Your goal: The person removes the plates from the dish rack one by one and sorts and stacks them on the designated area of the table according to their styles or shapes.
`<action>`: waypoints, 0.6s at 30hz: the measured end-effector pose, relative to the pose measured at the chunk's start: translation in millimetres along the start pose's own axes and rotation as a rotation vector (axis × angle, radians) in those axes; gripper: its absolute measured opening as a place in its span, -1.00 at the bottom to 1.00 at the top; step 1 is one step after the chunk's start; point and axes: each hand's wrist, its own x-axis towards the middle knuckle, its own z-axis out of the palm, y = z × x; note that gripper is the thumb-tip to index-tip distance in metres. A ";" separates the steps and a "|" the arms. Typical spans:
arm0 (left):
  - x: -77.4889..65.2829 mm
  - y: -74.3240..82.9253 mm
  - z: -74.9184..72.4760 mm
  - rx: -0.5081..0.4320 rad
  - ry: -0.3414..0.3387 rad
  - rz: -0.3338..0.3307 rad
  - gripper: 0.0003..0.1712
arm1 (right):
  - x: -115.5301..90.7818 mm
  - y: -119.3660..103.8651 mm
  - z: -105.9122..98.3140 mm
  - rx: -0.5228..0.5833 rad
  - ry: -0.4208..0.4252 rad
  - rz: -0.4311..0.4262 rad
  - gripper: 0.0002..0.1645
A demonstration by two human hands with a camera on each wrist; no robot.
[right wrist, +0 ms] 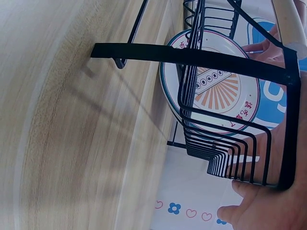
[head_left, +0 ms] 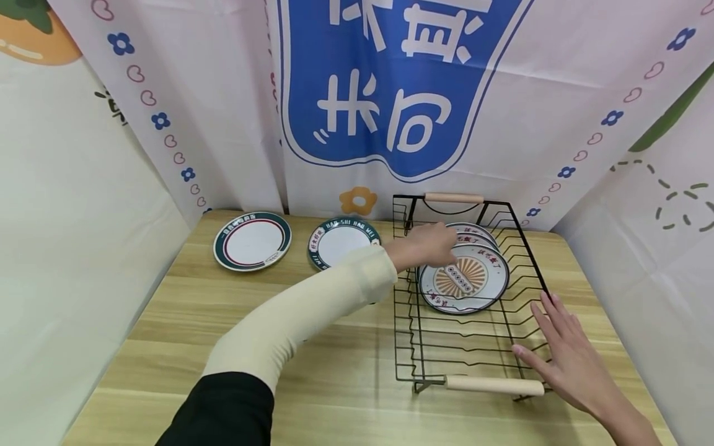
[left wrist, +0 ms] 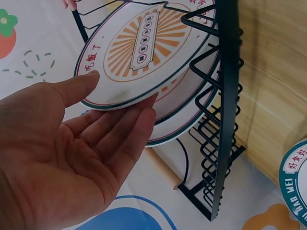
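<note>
My left hand [head_left: 425, 246] reaches across to the black wire dish rack [head_left: 480, 364] and pinches the upper rim of the front plate [head_left: 465, 282]. In the left wrist view the thumb [left wrist: 79, 88] lies on the plate's patterned face, and the fingers go behind its rim. This white plate has a dark edge, red lettering and an orange sunburst. Several similar plates [head_left: 471, 230] lean in the rack behind it. My right hand [head_left: 574, 359] rests at the rack's right side rail with its fingers spread and fairly straight.
A green-rimmed plate [head_left: 253, 241] lies at the table's back left. Another green-rimmed plate [head_left: 340, 238] with lettering lies between it and the rack, partly covered by my left sleeve [head_left: 312, 303]. Wooden handles [head_left: 493, 384] sit at the rack's ends. A printed curtain [head_left: 223, 111] hangs behind the table.
</note>
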 end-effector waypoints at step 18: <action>23.2 2.4 8.6 0.022 -0.090 0.017 -0.82 | -0.4 -0.3 -1.0 0.021 -0.001 0.003 0.05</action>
